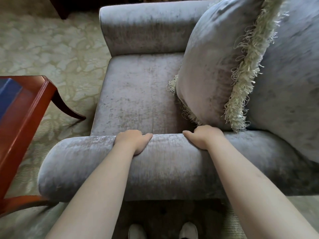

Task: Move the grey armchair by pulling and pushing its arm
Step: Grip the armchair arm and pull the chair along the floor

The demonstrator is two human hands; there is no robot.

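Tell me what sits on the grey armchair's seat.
A grey fringed cushion stands on the seat, leaning against the backrest. What lies behind the cushion is covered.

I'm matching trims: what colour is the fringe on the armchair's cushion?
The fringe is cream, edging the grey cushion; the head view shows it.

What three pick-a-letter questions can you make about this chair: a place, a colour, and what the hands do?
1. Where is the fringed cushion? A on the floor. B on the armchair. C under the chair.
2. What colour is the armchair? A grey. B red. C green.
3. What are the left hand and right hand doing? A hanging free. B holding the cushion. C gripping the chair arm.
Answers: B, it stands on the seat against the back; A, its velvet is grey; C, both curl over its top.
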